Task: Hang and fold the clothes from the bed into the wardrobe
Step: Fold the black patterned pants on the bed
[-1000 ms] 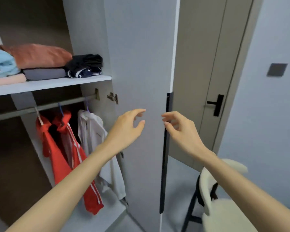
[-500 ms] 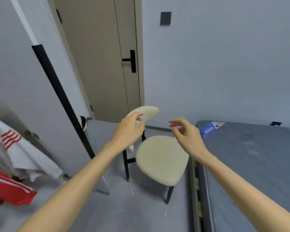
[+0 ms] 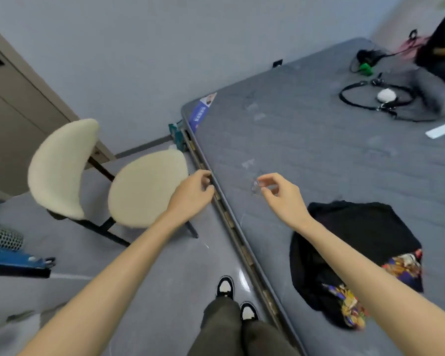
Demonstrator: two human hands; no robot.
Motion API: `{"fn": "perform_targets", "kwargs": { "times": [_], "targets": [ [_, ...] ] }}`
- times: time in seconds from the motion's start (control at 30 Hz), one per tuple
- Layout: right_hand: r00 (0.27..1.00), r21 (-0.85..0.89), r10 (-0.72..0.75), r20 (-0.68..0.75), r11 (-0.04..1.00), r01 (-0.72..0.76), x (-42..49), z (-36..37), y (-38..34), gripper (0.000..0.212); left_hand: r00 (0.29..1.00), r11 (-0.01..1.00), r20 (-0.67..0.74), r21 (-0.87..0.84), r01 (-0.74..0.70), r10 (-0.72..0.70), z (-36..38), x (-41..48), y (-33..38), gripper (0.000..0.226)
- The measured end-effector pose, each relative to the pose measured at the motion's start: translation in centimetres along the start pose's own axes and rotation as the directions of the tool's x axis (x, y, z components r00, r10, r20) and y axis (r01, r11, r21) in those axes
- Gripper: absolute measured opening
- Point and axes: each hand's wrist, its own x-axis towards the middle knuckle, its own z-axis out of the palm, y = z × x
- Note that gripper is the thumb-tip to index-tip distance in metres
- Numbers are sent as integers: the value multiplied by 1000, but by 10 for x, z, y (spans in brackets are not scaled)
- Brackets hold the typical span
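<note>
While both hands hover empty, the black garment [image 3: 355, 255] waits on the mattress [image 3: 319, 140].
It lies below-right of the loosely curled right hand [image 3: 280, 195], the nearer one; the left hand [image 3: 193, 194] is likewise loosely curled.

The bed [image 3: 319, 155] is a plain blue-grey, with a blue and white label [image 3: 202, 110] at its corner and a white strip [image 3: 442, 129] farther over. On it lies a black garment [image 3: 350, 253] with printed patches of yellow, red, purple and blue (too blurred to make out the motif). A black strap [image 3: 370, 96] loops around a white round piece [image 3: 386, 95], with a bright green bit [image 3: 365, 69] beyond. The chair [image 3: 144, 186] is cream with black legs. The floor [image 3: 144, 278] is grey, the wall [image 3: 139, 47] pale grey-blue, the door [image 3: 16, 119] taupe. The shoes [image 3: 225, 286] are black and white, the trousers [image 3: 221, 330] dark olive-grey.
</note>
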Motion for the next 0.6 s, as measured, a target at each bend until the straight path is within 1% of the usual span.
{"fn": "perform_targets", "kwargs": {
  "times": [0.07,0.13,0.23,0.33,0.4,0.5,0.6],
  "targets": [
    [996,-1,88,-34,996,-88,-8,-9,36,22,996,999,87,21,-28,26,35,11,11,41],
    [972,27,224,-71,975,-223,-18,-15,71,22,984,998,172,32,-50,43,70,20,21,41],
    [894,98,431,-125,902,-421,-38,-22,123,24,950,996,305,39,-80,65,124,31,34,42],
    [797,121,583,-159,812,-571,-60,-33,170,27,899,998,436,23,-65,48,176,40,43,43],
    [741,93,650,-170,759,-645,-72,-41,198,29,867,999,497,12,-32,22,211,47,47,43],
    [671,22,720,-177,685,-728,-83,-52,234,34,803,998,593,24,59,-61,263,52,48,45],
    [665,-14,732,-149,671,-741,-85,-61,263,45,740,988,659,41,148,-138,311,61,46,51]
  ]
}}
